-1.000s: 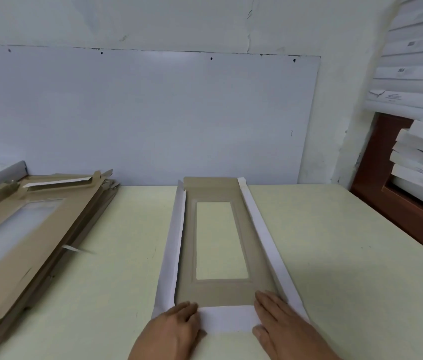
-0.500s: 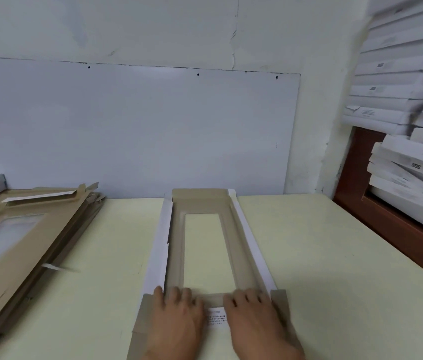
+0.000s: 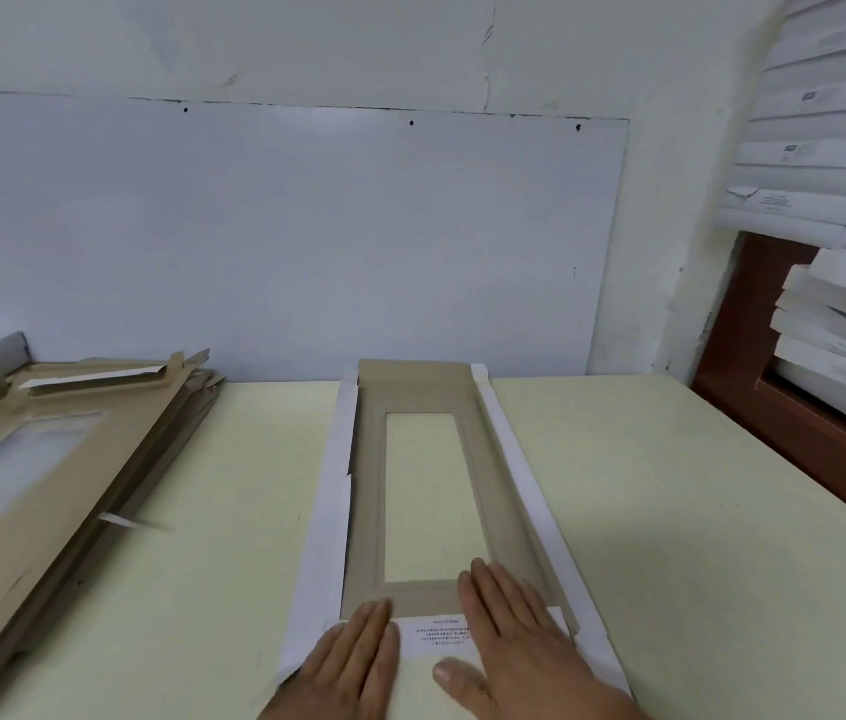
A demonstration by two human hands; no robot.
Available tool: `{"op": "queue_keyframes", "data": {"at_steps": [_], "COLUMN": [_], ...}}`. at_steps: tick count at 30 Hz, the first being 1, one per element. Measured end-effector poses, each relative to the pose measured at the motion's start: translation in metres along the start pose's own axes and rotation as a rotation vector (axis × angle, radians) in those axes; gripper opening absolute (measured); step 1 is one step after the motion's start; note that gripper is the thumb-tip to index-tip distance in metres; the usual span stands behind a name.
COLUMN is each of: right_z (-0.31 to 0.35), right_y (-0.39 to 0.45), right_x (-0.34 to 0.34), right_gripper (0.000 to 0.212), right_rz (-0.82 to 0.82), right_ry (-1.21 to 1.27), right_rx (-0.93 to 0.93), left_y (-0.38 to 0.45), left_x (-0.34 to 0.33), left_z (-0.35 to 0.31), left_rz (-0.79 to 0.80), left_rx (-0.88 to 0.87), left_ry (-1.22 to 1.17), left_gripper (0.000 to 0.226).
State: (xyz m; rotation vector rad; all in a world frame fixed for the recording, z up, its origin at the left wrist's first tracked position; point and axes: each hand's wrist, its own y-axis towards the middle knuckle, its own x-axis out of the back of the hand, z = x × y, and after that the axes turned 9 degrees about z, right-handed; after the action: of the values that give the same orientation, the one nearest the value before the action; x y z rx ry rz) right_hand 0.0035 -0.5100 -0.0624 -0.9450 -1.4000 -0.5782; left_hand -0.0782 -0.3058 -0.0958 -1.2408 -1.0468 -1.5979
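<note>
Both hands have spread apart since half a second ago, baring the printed white flap (image 3: pixel 444 639) between them, and the right hand (image 3: pixel 519 631) has slid on toward 12 o'clock. It and the left hand (image 3: pixel 353 662) lie flat with straight fingers, pressing that flap onto the windowed cardboard blank (image 3: pixel 413 387). The blank stretches from them toward 12 o'clock on the pale table (image 3: pixel 644 511). A stack of blanks (image 3: pixel 46 485) lies at 9 o'clock, white boxes (image 3: pixel 836 324) at 2 o'clock.

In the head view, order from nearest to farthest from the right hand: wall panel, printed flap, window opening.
1. Printed flap, touched by the right hand, at its left.
2. Window opening, ahead in the cardboard.
3. Wall panel, behind the table.
</note>
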Motion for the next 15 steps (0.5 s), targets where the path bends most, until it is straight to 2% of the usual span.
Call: {"op": "queue_keyframes", "data": {"at_steps": [1,2,3,4,5,7,9,10,12,14,15], "right_z": [-0.001,0.0,-0.001,-0.005,-0.011,-0.026,-0.045,-0.057,-0.086,-0.115,-0.127], "right_y": [0.002,0.007,0.012,0.015,0.021,0.027,0.036,0.045,0.062,0.075,0.078], "right_x": [0.0,-0.001,0.002,0.008,0.015,0.033,0.045,0.047,0.047,0.041,0.037], "right_gripper": [0.086,0.083,0.078,0.072,0.062,0.042,0.033,0.031,0.042,0.068,0.08], "right_rz": [-0.043,-0.011,0.102,0.158,0.146,0.045,-0.076,-0.162,-0.254,-0.111,-0.008], "right_ry": [-0.002,0.015,0.061,0.085,0.135,0.364,0.649,0.703,0.652,0.4,0.221], "right_rx": [-0.005,0.027,0.099,0.171,0.237,0.301,0.283,0.254,0.186,0.167,0.156], "left_y": [0.003,0.007,0.01,0.017,0.024,0.038,0.048,0.053,0.055,0.053,0.049], "left_x": [0.005,0.006,0.013,0.019,0.024,0.037,0.038,0.036,0.038,0.041,0.041], "left_z": [-0.004,-0.011,-0.014,-0.018,-0.021,-0.031,-0.04,-0.045,-0.056,-0.051,-0.05], "left_rz": [0.034,0.044,0.074,0.088,0.066,0.072,0.035,0.015,0.046,-0.022,-0.021], "left_rx": [0.035,0.068,0.078,0.069,0.047,0.011,-0.026,-0.045,-0.083,-0.139,-0.143], "left_ry": [-0.04,-0.034,-0.062,-0.076,-0.039,0.048,-0.074,-0.095,-0.112,-0.047,-0.046], "left_gripper": [0.052,0.059,0.065,0.064,0.054,0.044,0.045,0.042,0.027,0.005,0.007]}}
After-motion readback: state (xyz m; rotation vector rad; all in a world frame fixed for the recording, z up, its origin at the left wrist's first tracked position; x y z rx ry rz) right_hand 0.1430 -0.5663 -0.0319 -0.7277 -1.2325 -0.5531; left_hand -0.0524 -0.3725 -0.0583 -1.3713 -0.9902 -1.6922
